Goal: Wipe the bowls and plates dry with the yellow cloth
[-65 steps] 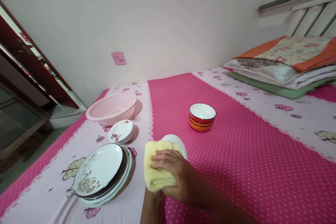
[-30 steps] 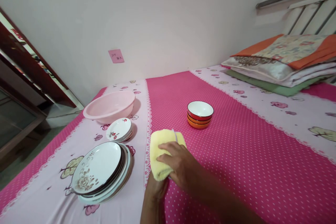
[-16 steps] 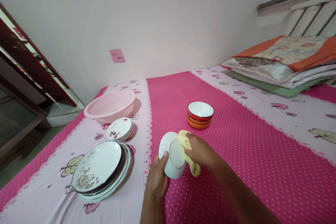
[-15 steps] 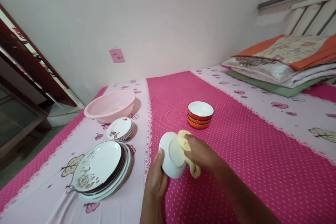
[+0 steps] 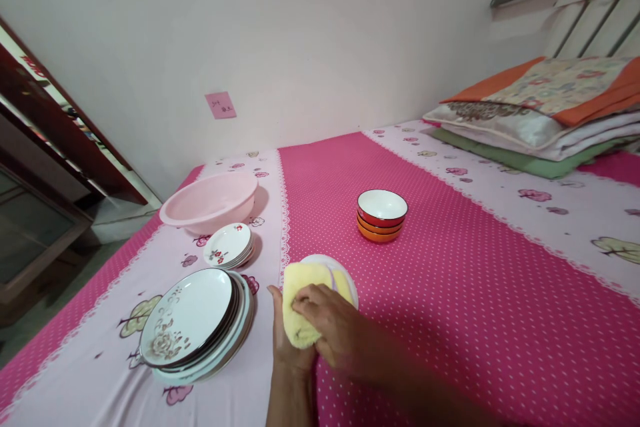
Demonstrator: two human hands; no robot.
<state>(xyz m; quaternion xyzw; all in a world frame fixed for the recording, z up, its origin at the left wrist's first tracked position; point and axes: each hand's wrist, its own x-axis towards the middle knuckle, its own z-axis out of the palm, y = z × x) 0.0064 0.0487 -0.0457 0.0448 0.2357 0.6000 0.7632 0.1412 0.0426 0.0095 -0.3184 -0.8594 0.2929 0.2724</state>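
Note:
A white bowl (image 5: 320, 259) is held up over the bed, most of it hidden behind a yellow cloth (image 5: 306, 280). From below and the left, my left hand (image 5: 290, 350) supports the bowl, thumb raised at its side. My right hand (image 5: 333, 320) grips the cloth and presses it against the bowl. Beyond them stands a short stack of bowls (image 5: 383, 205), the top one red outside with a white inside, the lower ones orange. To the left lie a stack of large plates (image 5: 187, 313) and a stack of small flowered plates (image 5: 229, 243).
A pink basin (image 5: 213, 200) sits at the back left of the bed, near the wall. Folded bedding and a pillow (image 5: 530, 107) are piled at the right. The pink dotted bedspread (image 5: 450, 280) covers the bed; its left edge drops to the floor.
My right hand has moved left with the cloth, from the bowl's right rim across its face. The cloth now covers most of the bowl. The stacks have not moved.

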